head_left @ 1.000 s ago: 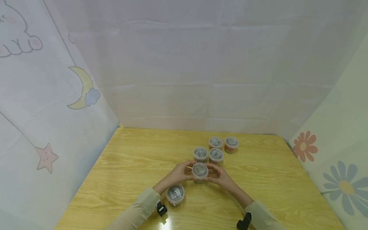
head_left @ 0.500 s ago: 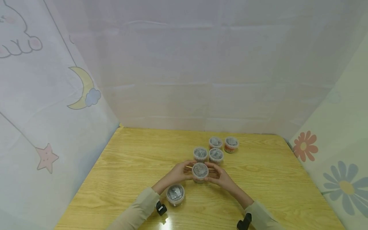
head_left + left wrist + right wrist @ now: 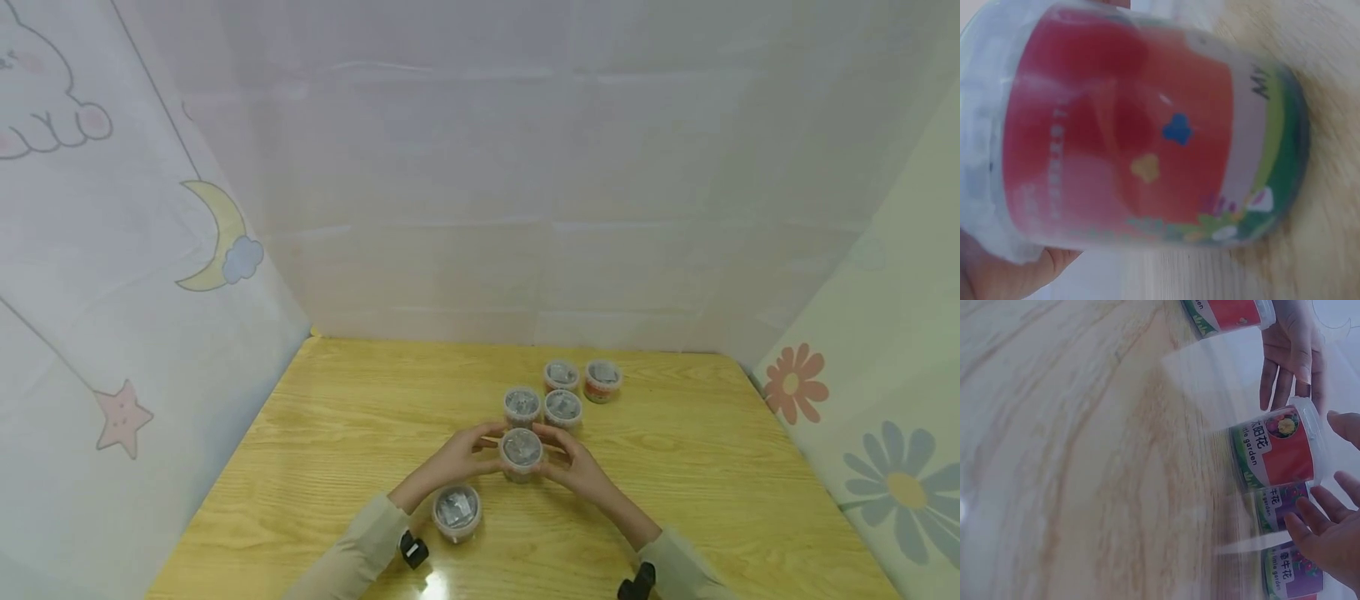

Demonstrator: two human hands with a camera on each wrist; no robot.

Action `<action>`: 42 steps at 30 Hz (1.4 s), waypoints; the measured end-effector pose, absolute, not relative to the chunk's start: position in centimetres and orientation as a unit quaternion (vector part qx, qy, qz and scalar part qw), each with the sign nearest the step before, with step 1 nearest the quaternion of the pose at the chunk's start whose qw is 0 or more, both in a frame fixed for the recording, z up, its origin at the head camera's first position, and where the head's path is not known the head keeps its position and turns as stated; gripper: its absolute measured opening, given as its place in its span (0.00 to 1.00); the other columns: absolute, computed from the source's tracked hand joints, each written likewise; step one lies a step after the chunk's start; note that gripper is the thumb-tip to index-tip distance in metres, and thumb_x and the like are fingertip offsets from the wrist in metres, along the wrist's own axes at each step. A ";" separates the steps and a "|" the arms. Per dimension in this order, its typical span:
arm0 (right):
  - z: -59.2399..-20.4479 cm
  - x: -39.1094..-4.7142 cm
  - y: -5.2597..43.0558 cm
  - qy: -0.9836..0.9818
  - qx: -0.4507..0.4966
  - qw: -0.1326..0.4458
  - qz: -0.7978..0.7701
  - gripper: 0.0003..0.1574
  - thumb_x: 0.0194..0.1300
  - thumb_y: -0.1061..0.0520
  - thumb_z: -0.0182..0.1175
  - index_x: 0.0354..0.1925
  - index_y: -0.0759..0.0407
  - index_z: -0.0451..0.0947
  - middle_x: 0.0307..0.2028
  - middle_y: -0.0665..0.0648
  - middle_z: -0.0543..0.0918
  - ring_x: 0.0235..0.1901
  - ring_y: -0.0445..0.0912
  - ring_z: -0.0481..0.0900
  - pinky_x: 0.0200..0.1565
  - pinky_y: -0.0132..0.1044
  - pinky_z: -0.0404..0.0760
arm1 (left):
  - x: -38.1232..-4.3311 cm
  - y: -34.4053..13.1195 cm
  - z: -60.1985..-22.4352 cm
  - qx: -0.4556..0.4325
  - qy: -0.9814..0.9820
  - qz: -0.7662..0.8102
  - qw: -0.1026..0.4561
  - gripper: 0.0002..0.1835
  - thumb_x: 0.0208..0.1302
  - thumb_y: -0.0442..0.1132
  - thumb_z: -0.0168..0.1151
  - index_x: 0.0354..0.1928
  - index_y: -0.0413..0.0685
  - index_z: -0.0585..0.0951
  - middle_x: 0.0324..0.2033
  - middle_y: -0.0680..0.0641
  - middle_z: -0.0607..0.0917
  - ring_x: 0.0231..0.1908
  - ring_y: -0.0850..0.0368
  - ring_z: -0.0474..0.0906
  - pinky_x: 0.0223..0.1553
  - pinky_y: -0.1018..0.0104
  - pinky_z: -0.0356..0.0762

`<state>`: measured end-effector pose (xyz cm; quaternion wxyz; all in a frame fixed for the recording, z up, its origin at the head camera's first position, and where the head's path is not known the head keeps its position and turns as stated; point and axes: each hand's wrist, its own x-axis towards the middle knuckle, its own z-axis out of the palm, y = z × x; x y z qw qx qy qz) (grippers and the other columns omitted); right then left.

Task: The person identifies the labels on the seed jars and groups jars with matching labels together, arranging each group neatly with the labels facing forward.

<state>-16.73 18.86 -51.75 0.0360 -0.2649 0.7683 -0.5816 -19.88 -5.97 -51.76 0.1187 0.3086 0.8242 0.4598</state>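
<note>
Between the two hands a small lidded plastic cup (image 3: 521, 450) stands upright on the table; its red label, with a flower picture and the words "little garden", shows on this cup (image 3: 1279, 447) in the right wrist view. My left hand (image 3: 457, 458) is on its left side, fingers loosely bent and a little apart from it. On the right, my right hand (image 3: 577, 468) is spread around the cup, fingertips close to the lid; whether they touch cannot be told. Another lidded cup (image 3: 457, 512) stands below my left wrist and fills much of the left wrist view.
Behind the hands stand several more lidded cups, among them a left one (image 3: 522, 405), a middle one (image 3: 562, 407) and a far right one (image 3: 603, 380). Purple labels show on a cup (image 3: 1291, 572) there. The wooden table (image 3: 360, 408) meets cloth walls on three sides.
The fingers of my left hand have eased slightly away from the middle cup. My right hand has hardly moved, and the cups keep their places while the head view tilts slightly.
</note>
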 end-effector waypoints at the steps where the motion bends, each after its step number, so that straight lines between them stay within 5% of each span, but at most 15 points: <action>1: -51.4 -16.6 18.7 0.771 -0.267 0.032 -0.577 0.37 0.59 0.66 0.61 0.64 0.72 0.59 0.61 0.74 0.65 0.59 0.70 0.62 0.55 0.67 0.64 | -19.8 -6.1 -51.8 0.309 0.826 0.456 0.117 0.36 0.59 0.49 0.64 0.66 0.44 0.64 0.61 0.43 0.72 0.55 0.48 0.74 0.57 0.53 0.71; 13: -50.9 -16.1 18.3 0.792 -0.271 0.004 -0.547 0.37 0.58 0.63 0.63 0.63 0.71 0.61 0.61 0.70 0.66 0.61 0.66 0.60 0.57 0.68 0.60 | -19.3 -7.0 -51.8 0.309 0.833 0.443 0.119 0.35 0.60 0.51 0.62 0.67 0.47 0.64 0.62 0.45 0.70 0.56 0.48 0.73 0.60 0.53 0.68; 24: -52.9 -16.5 18.3 0.806 -0.283 -0.035 -0.518 0.36 0.58 0.57 0.64 0.64 0.55 0.64 0.61 0.58 0.69 0.62 0.58 0.63 0.58 0.65 0.62 | -19.1 -7.6 -51.9 0.327 0.826 0.445 0.115 0.36 0.61 0.53 0.60 0.66 0.44 0.64 0.62 0.47 0.70 0.57 0.49 0.73 0.60 0.54 0.68; 34: -52.2 -16.0 17.7 0.779 -0.321 -0.016 -0.538 0.36 0.60 0.57 0.62 0.64 0.63 0.63 0.63 0.61 0.67 0.66 0.62 0.54 0.60 0.67 0.57 | -19.1 -8.2 -52.0 0.353 0.810 0.451 0.131 0.36 0.62 0.53 0.59 0.67 0.43 0.62 0.64 0.46 0.67 0.58 0.47 0.71 0.58 0.51 0.70; 42: -51.3 -15.4 17.4 0.769 -0.324 -0.008 -0.550 0.36 0.60 0.60 0.62 0.64 0.63 0.62 0.63 0.65 0.65 0.66 0.62 0.56 0.59 0.68 0.57 | -18.8 -8.6 -51.6 0.356 0.802 0.458 0.138 0.34 0.62 0.51 0.59 0.67 0.46 0.63 0.64 0.46 0.68 0.59 0.47 0.70 0.58 0.49 0.68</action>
